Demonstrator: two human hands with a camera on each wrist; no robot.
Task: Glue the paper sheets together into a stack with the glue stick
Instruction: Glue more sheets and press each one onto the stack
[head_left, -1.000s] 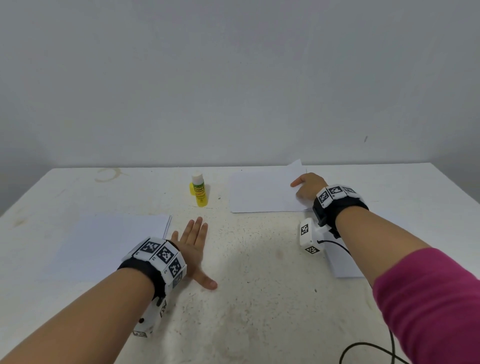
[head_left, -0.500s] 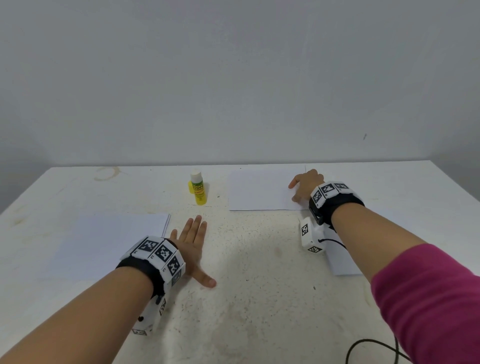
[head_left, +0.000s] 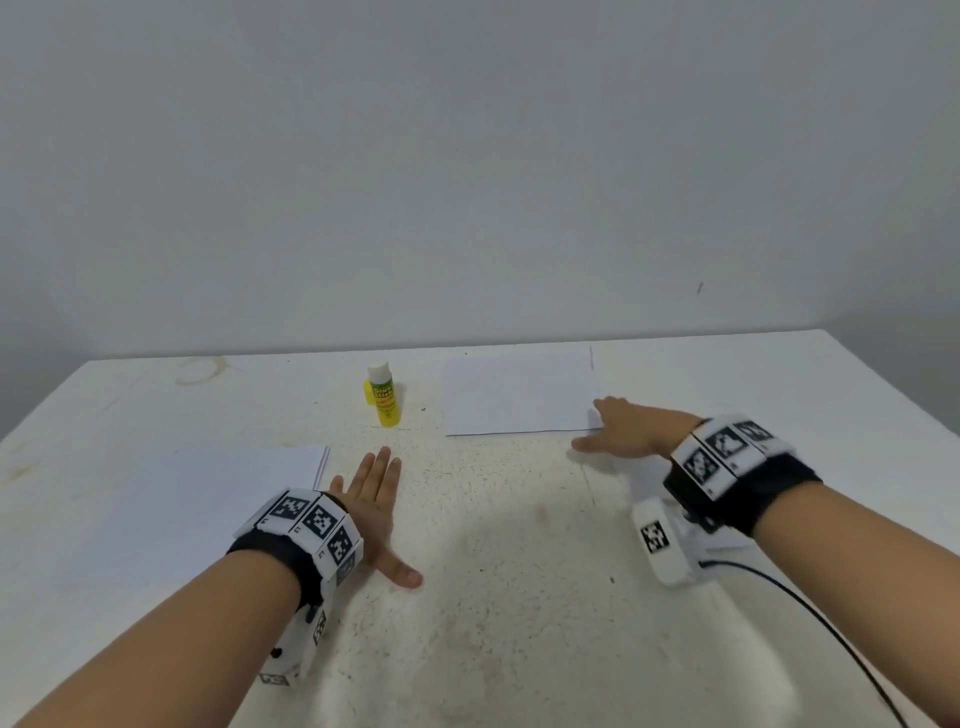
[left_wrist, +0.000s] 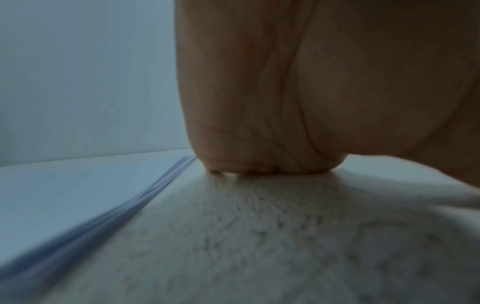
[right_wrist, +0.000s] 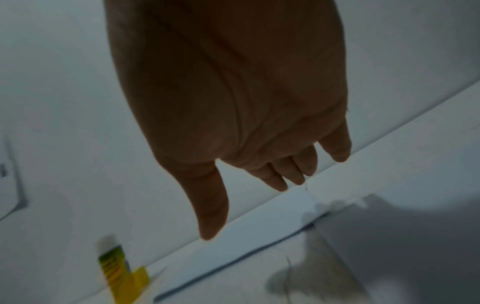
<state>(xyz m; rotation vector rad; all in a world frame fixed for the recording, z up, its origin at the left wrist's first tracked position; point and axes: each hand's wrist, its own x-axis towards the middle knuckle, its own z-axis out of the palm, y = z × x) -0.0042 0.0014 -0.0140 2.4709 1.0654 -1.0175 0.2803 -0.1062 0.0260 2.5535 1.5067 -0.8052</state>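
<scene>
A yellow glue stick (head_left: 383, 395) with a white cap stands upright at the back of the white table (head_left: 493, 597); it also shows in the right wrist view, glue stick (right_wrist: 116, 273). A single white sheet (head_left: 517, 396) lies flat to its right. A stack of white sheets (head_left: 208, 499) lies at the left, its edge showing as stack (left_wrist: 78, 205). My left hand (head_left: 376, 512) rests flat on the table beside that stack, fingers spread. My right hand (head_left: 631, 428) hovers open by the single sheet's near right corner, holding nothing; right hand (right_wrist: 246, 144).
More white paper (head_left: 649, 483) lies under my right wrist, mostly hidden by it. A black cable (head_left: 831, 639) runs off the wrist camera toward the near right edge. A grey wall stands behind the table. A brown ring stain (head_left: 200, 370) marks the far left.
My right hand has let go of the sheet's far right corner, which now lies flat, and drawn back toward me to the near right corner. The left hand stays put.
</scene>
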